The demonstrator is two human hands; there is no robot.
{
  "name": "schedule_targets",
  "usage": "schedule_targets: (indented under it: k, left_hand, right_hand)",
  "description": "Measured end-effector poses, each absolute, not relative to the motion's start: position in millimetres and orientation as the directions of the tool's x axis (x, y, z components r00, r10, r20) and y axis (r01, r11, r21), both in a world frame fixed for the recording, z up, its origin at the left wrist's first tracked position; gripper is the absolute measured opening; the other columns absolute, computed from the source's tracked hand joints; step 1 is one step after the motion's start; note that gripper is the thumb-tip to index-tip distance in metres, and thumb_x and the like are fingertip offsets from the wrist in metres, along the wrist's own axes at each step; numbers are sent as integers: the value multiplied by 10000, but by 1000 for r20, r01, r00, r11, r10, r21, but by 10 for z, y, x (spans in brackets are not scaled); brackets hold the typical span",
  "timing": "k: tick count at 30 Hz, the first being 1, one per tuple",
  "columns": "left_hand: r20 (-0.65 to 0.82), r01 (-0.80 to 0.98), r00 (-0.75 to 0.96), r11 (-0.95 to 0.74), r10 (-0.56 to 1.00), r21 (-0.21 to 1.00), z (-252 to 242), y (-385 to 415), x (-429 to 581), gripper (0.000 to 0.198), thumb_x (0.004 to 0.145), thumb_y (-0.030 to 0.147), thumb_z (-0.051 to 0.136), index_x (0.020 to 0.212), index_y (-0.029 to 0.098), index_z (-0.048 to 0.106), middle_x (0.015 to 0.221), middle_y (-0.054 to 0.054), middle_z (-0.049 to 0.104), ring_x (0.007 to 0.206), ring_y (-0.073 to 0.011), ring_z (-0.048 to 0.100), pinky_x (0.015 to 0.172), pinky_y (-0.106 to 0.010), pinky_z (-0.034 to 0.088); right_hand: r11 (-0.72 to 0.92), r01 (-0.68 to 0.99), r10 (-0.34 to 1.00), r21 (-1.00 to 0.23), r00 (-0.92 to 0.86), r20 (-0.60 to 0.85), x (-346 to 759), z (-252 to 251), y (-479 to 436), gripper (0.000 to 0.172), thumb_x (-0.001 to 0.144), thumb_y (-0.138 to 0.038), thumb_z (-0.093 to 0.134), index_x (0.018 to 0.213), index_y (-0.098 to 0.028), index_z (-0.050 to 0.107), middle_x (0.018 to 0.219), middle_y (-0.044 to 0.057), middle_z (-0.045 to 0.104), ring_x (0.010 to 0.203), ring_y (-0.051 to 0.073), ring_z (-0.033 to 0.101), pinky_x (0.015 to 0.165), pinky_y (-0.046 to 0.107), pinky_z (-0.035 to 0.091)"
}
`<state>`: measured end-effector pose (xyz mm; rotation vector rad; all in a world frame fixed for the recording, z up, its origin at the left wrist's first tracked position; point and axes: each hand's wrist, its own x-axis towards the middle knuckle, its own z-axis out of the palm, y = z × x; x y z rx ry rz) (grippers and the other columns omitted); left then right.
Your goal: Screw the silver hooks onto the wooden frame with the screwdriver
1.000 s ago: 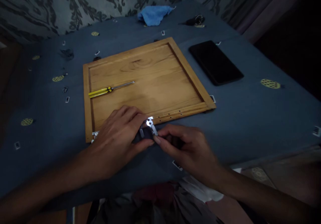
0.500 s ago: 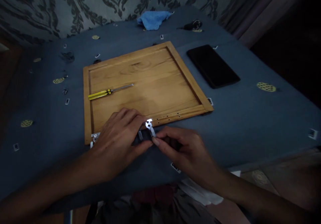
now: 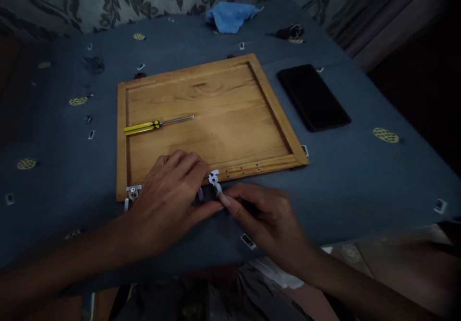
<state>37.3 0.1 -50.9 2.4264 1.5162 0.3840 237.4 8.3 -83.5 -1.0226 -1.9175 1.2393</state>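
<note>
A wooden framed panel point(image 3: 187, 153) lies on the table, with small holes along its near rail. A metal bracket point(image 3: 213, 177) with a holed plate and a narrow arm sits on that rail. My right hand point(image 3: 268, 215) pinches the arm's lower end between thumb and fingers. Bent over the near rail, my left hand point(image 3: 173, 191) has its fingertips at the plate's left side and its thumb stretched toward my right thumb. Its palm hides part of the rail. Left of it, a second metal bracket point(image 3: 133, 192) with a screw sits at the panel's near left corner.
On the panel lies a yellow-handled screwdriver point(image 3: 158, 124). A black phone or tablet point(image 3: 313, 98) rests to its right. Behind are a blue cloth point(image 3: 232, 16) and a dark corded object point(image 3: 290, 31). Small metal parts point(image 3: 88, 118) lie on the left of the patterned tablecloth point(image 3: 360, 182).
The view has shifted slightly, and the bright glare on the bracket is gone. Both hands keep nearly the same hold, and more of the left bracket shows.
</note>
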Motion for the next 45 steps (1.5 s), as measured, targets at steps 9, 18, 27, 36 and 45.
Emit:
schedule_targets:
  k: [9, 18, 27, 36, 45]
  left_hand:
    - [53, 853, 408, -401, 911, 334, -493, 4, 408, 234, 881, 300, 749, 1034, 132, 689, 1042, -85, 713, 1012, -324, 643, 813, -482, 479]
    - [40, 849, 408, -395, 912, 352, -484, -4, 405, 239, 862, 301, 774, 1021, 157, 669, 1041, -69, 717, 1002, -305, 643, 814, -465, 475]
    - [52, 849, 401, -392, 915, 353, -503, -8, 405, 239, 859, 291, 776, 1018, 155, 660, 1018, -67, 701, 988, -306, 636, 806, -471, 463]
    - [40, 852, 394, -382, 918, 357, -515, -9, 398, 278, 848, 322, 810, 1016, 174, 645, 1013, -49, 700, 986, -289, 638, 810, -448, 453]
    - [2, 820, 405, -363, 915, 443, -444, 8, 321, 395, 832, 435, 841, 1043, 187, 618, 1046, -47, 685, 991, -271, 636, 820, -431, 482]
  right_hand:
    - [342, 316, 840, -885, -525, 137, 2414, -810, 101, 233, 1030, -230, 563, 836, -196, 688, 739, 3, 734, 627, 129, 673, 582, 251, 512]
    - [806, 329, 557, -493, -704, 441, 2623, -859, 240, 197, 1011, -92, 553, 1155, -110, 687, 1289, 183, 735, 1144, 201, 746, 943, 283, 646]
    - [876, 315, 460, -364, -771, 441, 2602, -896, 329, 267, 1047, -94, 469, 1194, -100, 693, 1283, 158, 755, 1135, 212, 758, 910, 322, 680]
    - [887, 335, 454, -317, -758, 468, 2607, -968, 294, 295, 1039, -101, 487, 1255, -146, 684, 1326, 125, 740, 1097, 204, 759, 866, 330, 684]
    - [904, 363, 427, -225, -782, 454, 2619, -978, 293, 296, 1056, -127, 444, 1210, -135, 697, 1307, 137, 747, 1027, 211, 767, 798, 342, 677]
